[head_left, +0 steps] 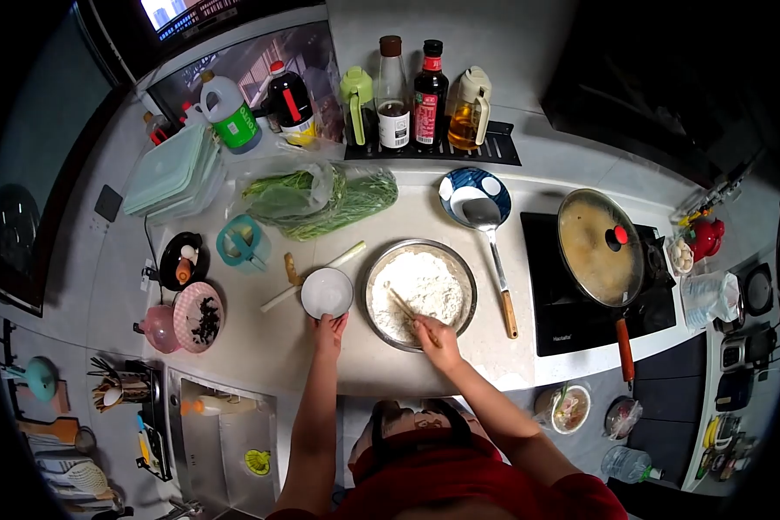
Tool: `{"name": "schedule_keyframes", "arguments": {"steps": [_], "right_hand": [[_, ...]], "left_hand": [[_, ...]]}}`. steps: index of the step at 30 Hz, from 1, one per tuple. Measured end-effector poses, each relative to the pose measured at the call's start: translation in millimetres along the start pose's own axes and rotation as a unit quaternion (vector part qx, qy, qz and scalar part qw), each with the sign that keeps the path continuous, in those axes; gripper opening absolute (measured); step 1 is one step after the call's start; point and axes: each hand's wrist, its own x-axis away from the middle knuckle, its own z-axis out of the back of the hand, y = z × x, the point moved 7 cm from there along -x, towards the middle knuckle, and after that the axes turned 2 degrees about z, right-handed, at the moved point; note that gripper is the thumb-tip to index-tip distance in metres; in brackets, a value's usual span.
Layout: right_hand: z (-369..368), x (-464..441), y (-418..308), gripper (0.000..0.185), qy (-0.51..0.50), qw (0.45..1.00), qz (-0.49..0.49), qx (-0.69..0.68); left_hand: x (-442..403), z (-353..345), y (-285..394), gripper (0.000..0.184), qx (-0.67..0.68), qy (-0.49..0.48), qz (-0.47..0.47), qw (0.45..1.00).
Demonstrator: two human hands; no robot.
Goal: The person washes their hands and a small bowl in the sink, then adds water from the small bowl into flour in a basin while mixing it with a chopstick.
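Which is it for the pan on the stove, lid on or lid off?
On: the clear lid covers the pan, its red knob on top.

A pale table point(425, 377) curves across a kitchen beneath a grey wall point(511, 52), with a lit screen point(191, 17) at eleven o'clock, a steel sink point(221, 451) at seven and grey floor tiles point(589, 455) at five.

The dotted bowl point(198, 317) is pink, the spring onion point(347, 254) green-white.
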Motion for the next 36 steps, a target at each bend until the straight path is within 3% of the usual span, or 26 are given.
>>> {"name": "schedule_keyframes", "arguments": {"steps": [1, 3, 5, 6, 8, 10, 11, 13, 16, 18, 20, 22, 26, 27, 32, 34, 36], "right_hand": [[-1.9, 3.2, 1.6, 0.017, -0.01, 1.0, 0.004, 0.028], [16.0, 10.0, 9.7, 0.017, 0.018, 0.996, -0.082, 0.027], [41.5, 18.4, 20.5, 0.018, 0.051, 0.986, -0.159, 0.03], [57.4, 21.8, 23.4, 0.018, 0.109, 0.985, -0.13, 0.016], [82.8, 27.5, 31.2, 0.016, 0.139, 0.977, -0.161, -0.015], [104.8, 21.1, 11.3, 0.014, 0.127, 0.976, -0.149, 0.096], [105.2, 23.5, 16.4, 0.012, 0.137, 0.976, -0.159, 0.066], [90.8, 18.4, 10.4, 0.011, 0.101, 0.975, -0.15, 0.129], [52.0, 4.5, 12.7, 0.012, 0.079, 0.982, -0.108, 0.136], [24.2, -3.8, 19.9, 0.016, 0.124, 0.988, -0.037, 0.088], [0.0, -12.5, 18.8, 0.016, 0.063, 0.994, -0.05, 0.075], [-16.8, -12.8, 2.0, 0.018, 0.007, 0.998, 0.012, 0.062], [-7.9, -13.8, 7.1, 0.02, -0.045, 0.996, 0.037, 0.069], [1.7, -16.3, 17.1, 0.02, -0.013, 0.996, 0.054, 0.072], [60.2, -22.9, 29.0, 0.017, 0.049, 0.991, -0.038, 0.118], [54.2, -22.1, 29.0, 0.015, 0.069, 0.989, 0.01, 0.132], [31.6, -21.6, 22.9, 0.016, 0.07, 0.987, 0.077, 0.122]], "left_hand": [[1.1, 0.5, -1.0, 0.05, -0.002, -0.011, -0.003, 1.0], [2.7, -1.4, -1.0, 0.046, -0.005, -0.035, -0.013, 0.999], [3.2, 13.0, -23.4, 0.044, -0.015, 0.044, 0.045, 0.998], [2.6, 21.0, -39.1, 0.044, -0.02, 0.082, 0.074, 0.994], [-0.9, 17.5, -65.8, 0.041, -0.155, 0.041, 0.069, 0.985], [6.0, -2.6, -78.8, 0.035, -0.287, -0.024, 0.024, 0.957], [6.2, -11.7, -78.2, 0.032, -0.356, -0.046, -0.012, 0.933], [8.6, -38.6, -69.6, 0.028, -0.486, -0.089, -0.086, 0.865], [16.0, -52.9, -55.6, 0.031, -0.492, -0.07, -0.06, 0.865], [28.0, -63.0, -45.0, 0.031, -0.516, -0.066, -0.05, 0.853], [29.6, -62.9, -43.5, 0.033, -0.514, -0.067, -0.039, 0.854], [27.5, -62.2, -47.7, 0.038, -0.486, -0.077, -0.025, 0.87], [28.6, -63.6, -48.4, 0.058, -0.499, -0.063, -0.023, 0.864], [27.5, -63.3, -49.7, 0.064, -0.498, -0.071, -0.038, 0.863], [38.7, -75.9, -39.7, 0.079, -0.519, -0.071, -0.05, 0.85], [38.1, -75.4, -40.3, 0.08, -0.529, -0.07, -0.08, 0.842], [35.7, -73.9, -42.3, 0.08, -0.531, -0.077, -0.047, 0.843]]}}
